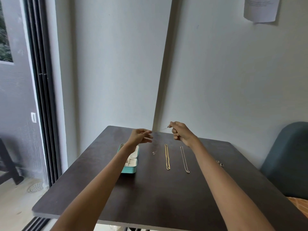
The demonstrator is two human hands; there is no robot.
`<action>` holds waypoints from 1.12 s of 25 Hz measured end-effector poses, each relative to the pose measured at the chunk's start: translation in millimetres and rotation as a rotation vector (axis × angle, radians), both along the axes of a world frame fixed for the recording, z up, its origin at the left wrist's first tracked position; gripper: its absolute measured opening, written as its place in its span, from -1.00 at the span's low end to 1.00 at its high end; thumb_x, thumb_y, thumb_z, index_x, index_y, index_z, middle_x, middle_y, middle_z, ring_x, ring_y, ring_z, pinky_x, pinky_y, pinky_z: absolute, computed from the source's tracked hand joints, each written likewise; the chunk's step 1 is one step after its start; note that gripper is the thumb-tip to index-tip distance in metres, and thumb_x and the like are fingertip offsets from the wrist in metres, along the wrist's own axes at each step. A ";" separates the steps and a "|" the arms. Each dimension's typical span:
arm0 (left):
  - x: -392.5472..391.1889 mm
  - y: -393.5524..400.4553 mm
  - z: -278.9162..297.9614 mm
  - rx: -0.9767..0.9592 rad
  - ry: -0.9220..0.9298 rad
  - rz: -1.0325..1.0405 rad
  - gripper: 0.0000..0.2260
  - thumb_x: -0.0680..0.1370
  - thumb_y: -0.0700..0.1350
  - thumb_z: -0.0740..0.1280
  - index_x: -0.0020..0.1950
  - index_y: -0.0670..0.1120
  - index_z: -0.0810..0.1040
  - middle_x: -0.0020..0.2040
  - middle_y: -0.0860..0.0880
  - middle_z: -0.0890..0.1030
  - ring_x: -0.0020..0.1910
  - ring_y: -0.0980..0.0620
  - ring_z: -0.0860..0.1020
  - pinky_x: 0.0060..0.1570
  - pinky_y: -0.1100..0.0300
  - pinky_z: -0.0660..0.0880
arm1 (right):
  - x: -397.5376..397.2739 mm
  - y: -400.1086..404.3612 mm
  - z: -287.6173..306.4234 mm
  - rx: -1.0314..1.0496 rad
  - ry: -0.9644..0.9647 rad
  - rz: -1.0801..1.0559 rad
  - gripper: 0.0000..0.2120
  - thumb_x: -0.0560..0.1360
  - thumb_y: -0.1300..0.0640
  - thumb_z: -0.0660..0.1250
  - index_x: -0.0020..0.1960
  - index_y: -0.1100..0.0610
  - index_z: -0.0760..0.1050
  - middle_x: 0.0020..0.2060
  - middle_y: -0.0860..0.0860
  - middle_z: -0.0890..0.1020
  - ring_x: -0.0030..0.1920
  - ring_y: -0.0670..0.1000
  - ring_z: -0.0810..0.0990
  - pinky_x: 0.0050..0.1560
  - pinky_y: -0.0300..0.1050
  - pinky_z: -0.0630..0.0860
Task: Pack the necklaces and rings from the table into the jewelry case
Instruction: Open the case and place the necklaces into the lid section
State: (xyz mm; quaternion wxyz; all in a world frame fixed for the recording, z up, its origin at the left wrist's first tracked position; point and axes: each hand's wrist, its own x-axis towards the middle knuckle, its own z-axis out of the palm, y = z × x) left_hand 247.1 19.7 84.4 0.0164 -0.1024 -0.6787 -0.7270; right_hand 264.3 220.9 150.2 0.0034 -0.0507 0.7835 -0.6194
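Note:
Both hands are raised above the far part of the dark table (150, 194). My right hand (180, 133) pinches one end of a thin silver necklace (164, 128). My left hand (141, 135) pinches the other end, and the chain hangs down from it to a small pendant (153, 153) just above the tabletop. An open teal jewelry case (129, 164) with a cream lining lies under my left forearm. A gold necklace (167, 156) and a second silver necklace (184, 159) lie straight on the table. Two small rings (220, 163) sit right of my right forearm.
The table stands in a corner against pale walls. A teal chair (286, 160) is at the right. A sliding glass door (41, 90) runs along the left. A sheet of paper (260, 9) hangs on the wall at the upper right.

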 end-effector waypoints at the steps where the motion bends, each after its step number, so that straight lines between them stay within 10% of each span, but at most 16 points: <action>1: 0.9 0.2 2.8 0.005 0.000 -0.064 -0.86 0.60 -0.24 0.22 0.04 -0.26 0.54 -0.32 -0.07 0.62 -0.38 0.04 0.64 -0.15 0.22 0.59 | -0.3 -2.4 1.2 0.010 0.018 0.005 -0.79 0.61 0.06 0.15 -0.13 0.14 0.43 -0.42 -0.03 0.22 -0.46 -0.08 0.17 -0.44 -0.27 0.20; 8: 14.7 24.8 34.9 -0.121 -0.038 -0.412 -0.85 0.59 -0.25 0.22 0.13 -0.10 0.47 -0.23 -0.08 0.55 -0.30 0.01 0.56 -0.18 0.19 0.56 | 3.9 -12.9 4.0 0.051 0.087 0.058 -0.78 0.59 0.07 0.21 -0.04 0.19 0.53 -0.49 -0.08 0.26 -0.50 -0.13 0.19 -0.46 -0.29 0.21; 16: 19.0 39.0 42.9 -0.192 0.147 -0.177 -0.71 0.66 -0.01 0.06 -0.19 -0.08 0.41 -0.39 0.01 0.22 -0.47 0.14 0.17 -0.44 0.31 0.14 | 13.2 -3.7 -10.8 0.014 0.092 0.001 -0.71 0.53 -0.09 0.28 -0.20 0.12 0.40 -0.49 -0.08 0.20 -0.54 -0.12 0.13 -0.52 -0.28 0.10; 28: 22.1 41.2 19.0 -0.342 0.144 0.001 -0.72 0.64 -0.03 0.13 -0.20 -0.10 0.46 -0.46 0.00 0.29 -0.61 0.20 0.21 -0.62 0.36 0.15 | 27.9 -4.9 -52.0 -0.044 0.127 -0.016 -0.79 0.60 0.07 0.20 -0.17 0.11 0.48 -0.50 -0.07 0.18 -0.60 -0.18 0.13 -0.59 -0.35 0.10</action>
